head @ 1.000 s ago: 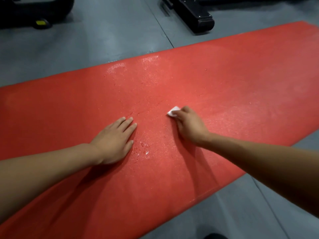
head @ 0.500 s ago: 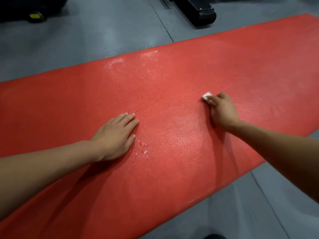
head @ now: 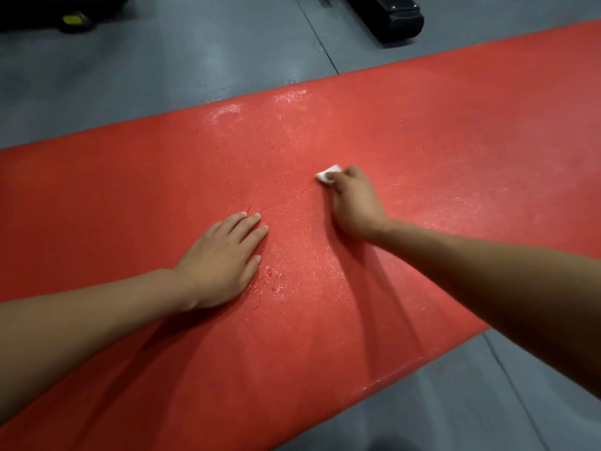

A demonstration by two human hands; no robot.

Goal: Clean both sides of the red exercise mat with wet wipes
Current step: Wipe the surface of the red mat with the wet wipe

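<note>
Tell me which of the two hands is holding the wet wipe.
The right hand: its fingers are curled round the white wet wipe, pressing it to the red mat. The left hand lies flat on the mat with straight fingers and holds nothing.

The floor [head: 169, 70] under me is smooth grey, with a thin dark seam [head: 317, 34] running away from me. At the far edge I see a black machine base [head: 387, 17] and, off to my left, another dark shape with a yellow patch [head: 72, 19].

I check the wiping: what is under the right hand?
A white wet wipe pokes out beneath the right hand, on the red exercise mat. The rest of it is covered.
</note>
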